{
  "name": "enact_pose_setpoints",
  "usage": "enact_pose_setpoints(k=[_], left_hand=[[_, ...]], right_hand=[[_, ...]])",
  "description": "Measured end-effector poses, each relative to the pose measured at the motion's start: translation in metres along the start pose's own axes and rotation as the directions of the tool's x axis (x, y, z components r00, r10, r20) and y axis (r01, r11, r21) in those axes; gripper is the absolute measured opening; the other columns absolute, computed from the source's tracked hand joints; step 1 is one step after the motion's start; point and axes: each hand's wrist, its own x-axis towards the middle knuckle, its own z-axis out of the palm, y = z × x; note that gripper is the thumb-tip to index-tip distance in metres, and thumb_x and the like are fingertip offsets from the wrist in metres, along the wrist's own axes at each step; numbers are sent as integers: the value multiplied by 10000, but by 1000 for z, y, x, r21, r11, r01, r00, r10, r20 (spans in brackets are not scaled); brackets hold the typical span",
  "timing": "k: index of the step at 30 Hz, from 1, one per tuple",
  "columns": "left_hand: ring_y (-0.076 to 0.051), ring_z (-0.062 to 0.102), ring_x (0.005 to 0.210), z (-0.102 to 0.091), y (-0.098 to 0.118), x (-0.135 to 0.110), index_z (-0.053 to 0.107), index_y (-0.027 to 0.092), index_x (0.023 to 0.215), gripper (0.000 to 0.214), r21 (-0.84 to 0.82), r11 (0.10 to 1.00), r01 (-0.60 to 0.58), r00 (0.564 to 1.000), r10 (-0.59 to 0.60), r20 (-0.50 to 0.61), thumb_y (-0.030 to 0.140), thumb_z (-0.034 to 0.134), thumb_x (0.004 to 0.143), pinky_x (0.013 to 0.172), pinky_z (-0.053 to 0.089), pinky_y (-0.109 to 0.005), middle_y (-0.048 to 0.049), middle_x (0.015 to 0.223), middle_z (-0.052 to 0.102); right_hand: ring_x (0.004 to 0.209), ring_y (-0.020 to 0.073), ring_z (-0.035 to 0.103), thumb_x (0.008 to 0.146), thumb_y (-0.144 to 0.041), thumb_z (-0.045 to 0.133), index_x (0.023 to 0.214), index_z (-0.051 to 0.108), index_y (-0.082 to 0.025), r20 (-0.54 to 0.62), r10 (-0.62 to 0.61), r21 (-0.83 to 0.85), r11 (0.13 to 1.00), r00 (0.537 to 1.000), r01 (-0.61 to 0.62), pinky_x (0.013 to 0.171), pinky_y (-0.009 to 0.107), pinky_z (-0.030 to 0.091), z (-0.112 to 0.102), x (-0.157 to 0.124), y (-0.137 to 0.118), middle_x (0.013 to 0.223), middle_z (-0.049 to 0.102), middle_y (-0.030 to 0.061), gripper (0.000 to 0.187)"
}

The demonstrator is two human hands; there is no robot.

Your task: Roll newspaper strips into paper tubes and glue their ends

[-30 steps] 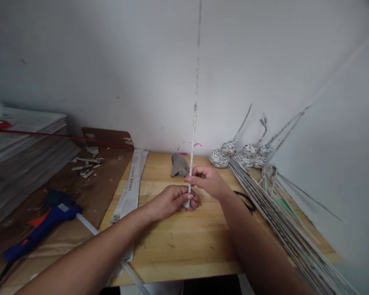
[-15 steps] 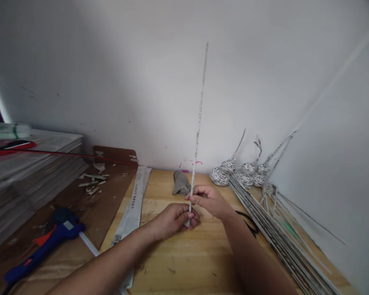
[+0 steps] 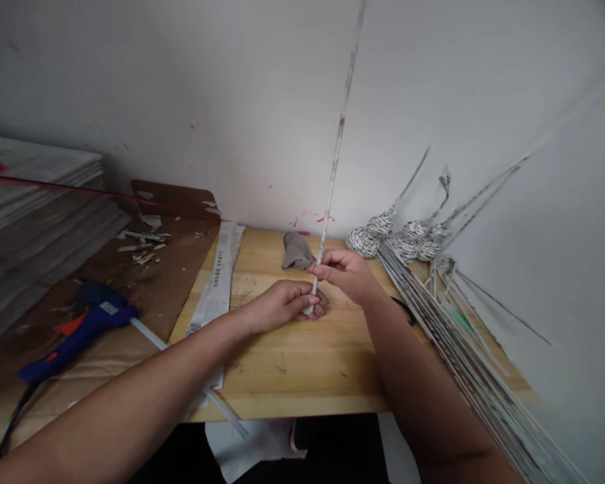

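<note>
A long thin rolled paper stick [image 3: 335, 158], newspaper-printed, stands almost upright above the wooden table, leaning slightly right, its tip beyond the top of the view. My left hand [image 3: 295, 300] is closed around its lower end. Just above, my right hand [image 3: 347, 274] pinches the same stick between thumb and fingers. Behind the hands lies a crumpled grey cloth [image 3: 296, 251]. Flat strips of newspaper [image 3: 216, 279] lie left of my left hand, partly covered by my forearm.
A blue glue gun [image 3: 88, 329] with a glue stick rests on brown board at left, near paper scraps [image 3: 144, 247] and a newspaper stack [image 3: 45, 195]. Woven paper gourd shapes [image 3: 370, 235] stand by the wall. A bundle of paper sticks [image 3: 448, 349] lies at right.
The view has tipped down, so the table's front edge and my lap now show. Both hands keep hold of the paper stick, which reaches past the top of the view.
</note>
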Motion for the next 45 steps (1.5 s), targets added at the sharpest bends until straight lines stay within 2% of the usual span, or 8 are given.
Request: enact_pose_setpoints(k=[13,19,25,32,35,39,41,45], left_hand=[[-156,631,782,-10,-1,2,690,151,862,293,246,963,-108,987,135,-93,380,520,929,750,492,-271,-53,854,702],[-165,606,714,-27,1,4,744,158,854,229,386,922,0,923,148,-354,367,660,813,669,443,-251,4,726,684],[-156,574,670,-32,3,5,770,154,815,264,458,887,58,918,133,-374,400,679,785,628,393,-245,10,683,679],[-166,608,684,-39,10,3,777,188,815,249,495,862,112,852,173,-494,420,716,748,624,389,-250,-8,724,737],[-185,652,747,-44,14,3,767,186,837,272,413,910,34,752,249,-610,440,684,785,668,434,-259,-32,806,761],[-187,665,800,-56,21,2,743,165,821,419,348,932,-102,381,360,-851,505,514,907,747,464,-272,-60,836,758],[-176,661,732,-62,25,0,724,156,804,469,336,930,-152,263,366,-893,512,450,939,752,469,-274,-49,730,733],[-176,668,691,-65,27,-2,704,153,894,419,403,901,-160,280,433,-857,443,413,972,774,479,-286,-30,645,708]], right_hand=[[655,140,590,741,-392,765,780,709,-160,18,-12,-136,991,1000,14,619,269,461,3,-5,0,710,672,20,242],[611,120,568,792,-384,735,862,711,-166,-26,-91,-235,968,996,82,545,246,419,11,-4,3,803,703,39,231],[764,154,640,811,-303,723,914,677,-169,10,-151,-312,939,989,147,656,261,478,13,-2,10,878,710,48,176],[633,143,640,767,-328,766,794,634,-186,-176,-143,-157,981,974,116,586,251,482,21,3,16,707,701,16,195],[661,152,671,763,-312,773,805,611,-190,-262,-150,-54,989,953,141,617,256,504,25,4,16,705,716,17,207],[660,154,686,767,-303,769,786,584,-193,-361,-173,-15,984,917,180,646,268,523,32,6,20,689,721,15,215],[669,160,692,774,-312,764,798,585,-192,-389,-186,-37,982,902,187,648,275,527,35,7,25,700,726,19,217],[646,171,690,775,-336,758,816,587,-177,-499,-221,-140,975,838,174,619,285,528,34,9,25,700,724,30,236]])
